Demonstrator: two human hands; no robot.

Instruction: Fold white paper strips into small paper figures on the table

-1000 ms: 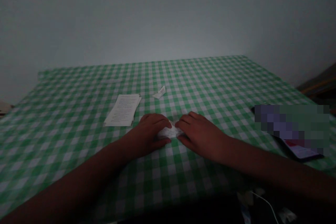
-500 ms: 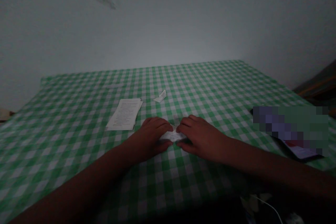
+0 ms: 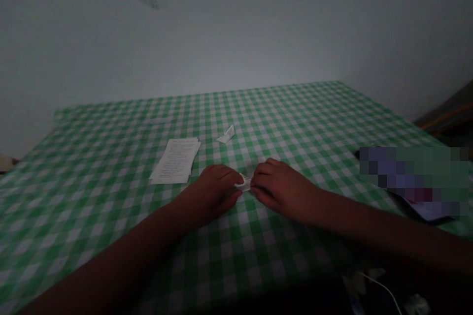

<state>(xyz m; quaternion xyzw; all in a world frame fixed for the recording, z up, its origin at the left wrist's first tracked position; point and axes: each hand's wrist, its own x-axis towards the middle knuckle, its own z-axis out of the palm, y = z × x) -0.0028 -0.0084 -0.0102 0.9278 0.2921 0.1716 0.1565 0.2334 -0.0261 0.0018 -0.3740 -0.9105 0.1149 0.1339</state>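
Observation:
A small piece of printed paper (image 3: pixel 245 185) lies low over the cloth between my two hands, mostly covered by the fingers. My left hand (image 3: pixel 217 188) pinches its left side, thumb below and fingers above. On its right side my right hand (image 3: pixel 275 184) pinches it the same way. Beyond the hands sits a small folded paper (image 3: pixel 226 134) with one part standing up. To the left of my left hand lies a stack of printed paper sheets (image 3: pixel 175 160).
A green and white checked tablecloth (image 3: pixel 295 123) covers the table, which meets a pale wall (image 3: pixel 236 29). On the right lies a dark-edged device (image 3: pixel 424 211), its screen blurred out. A white cable (image 3: pixel 382 285) hangs below the front edge.
Less of the paper shows between my hands: its front part has been folded up. My thumbs have moved away from me, closer to the fingers. The view has shifted slightly.

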